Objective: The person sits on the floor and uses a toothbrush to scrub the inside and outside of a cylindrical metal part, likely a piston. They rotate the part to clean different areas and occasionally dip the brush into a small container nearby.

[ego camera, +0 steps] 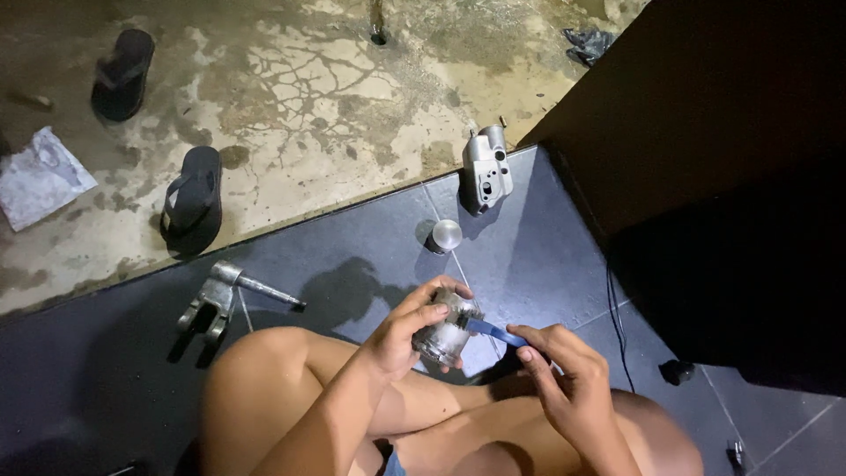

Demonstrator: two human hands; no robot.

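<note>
- While the person sits low with both knees drawn up, the left hand (pixel 407 330) comes in over the left knee, wrist bent, and cups a round metal cylinder part (pixel 448 332) from the left.
- Left fingers (pixel 438 288) curl over the top of that part, the thumb lies across its near face: a firm wrap, the part held up off the floor between the two knees.
- The right hand (pixel 564 366) reaches in from the right, forearm running up from the bottom edge, knuckles turned toward the camera.
- Right fingers (pixel 531 353) pinch narrowly on the handle of a blue-handled tool (pixel 495 331); the tool lies nearly level, pointing left.
- The tool's tip meets the side of the cylinder part; whether it goes into it cannot be told.
- Down on the dark tiled floor (pixel 352 256), just beyond the hands, stands a small shiny metal cap (pixel 445 235).
- Farther off, at the tile's edge, a grey cast metal housing (pixel 486 167) stands upright.
- Left of the knee lies a forked metal bracket with a shaft (pixel 222 298), well apart from the hands.
- Out on the cracked concrete (pixel 308 97) are two dark sandals (pixel 192 201), apart from each other, and a crumpled pale sheet (pixel 40 174) at the far left.
- A thin black cable (pixel 614 313) runs down the tiles beside the dark cabinet (pixel 705 132) on the right.
</note>
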